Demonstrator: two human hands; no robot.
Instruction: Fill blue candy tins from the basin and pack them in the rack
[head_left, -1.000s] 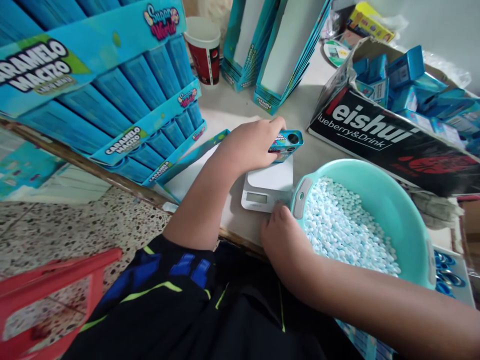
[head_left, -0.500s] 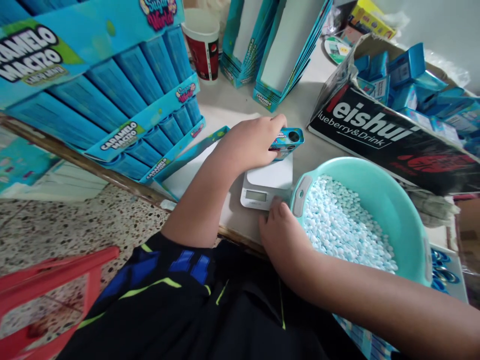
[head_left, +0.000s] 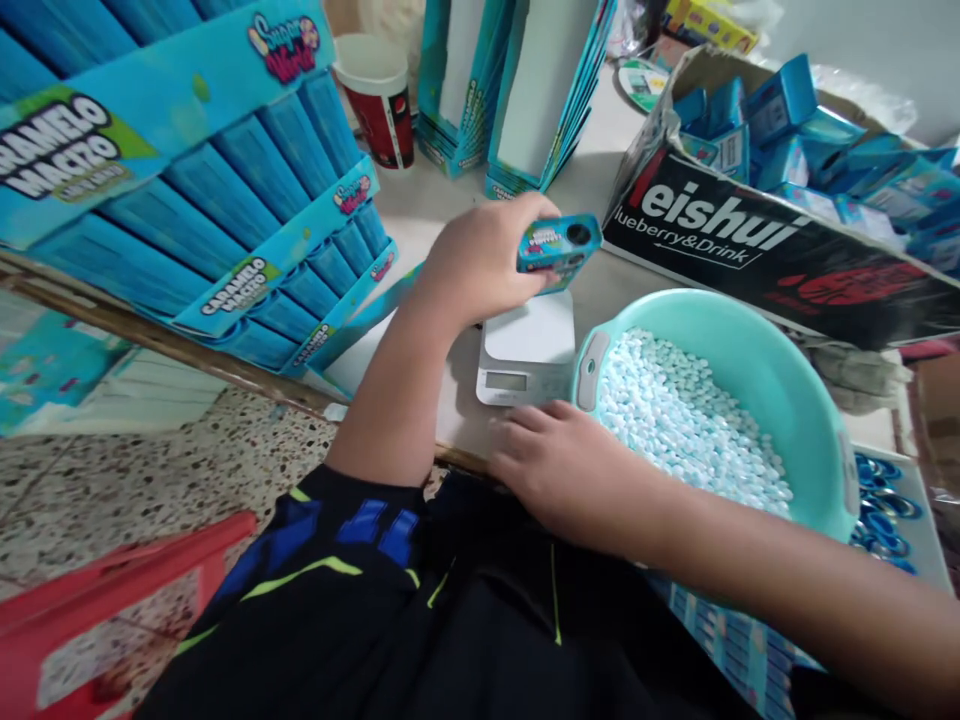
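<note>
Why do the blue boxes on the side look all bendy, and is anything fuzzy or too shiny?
Head view: the wide lens bends things near the edges, so the stacked display boxes lean and curve; the small blue box in the left hand looks fairly sharp; the right hand by the scale is slightly smeared; soft daylight, faint shadows, the white wall top right is washed out.
</note>
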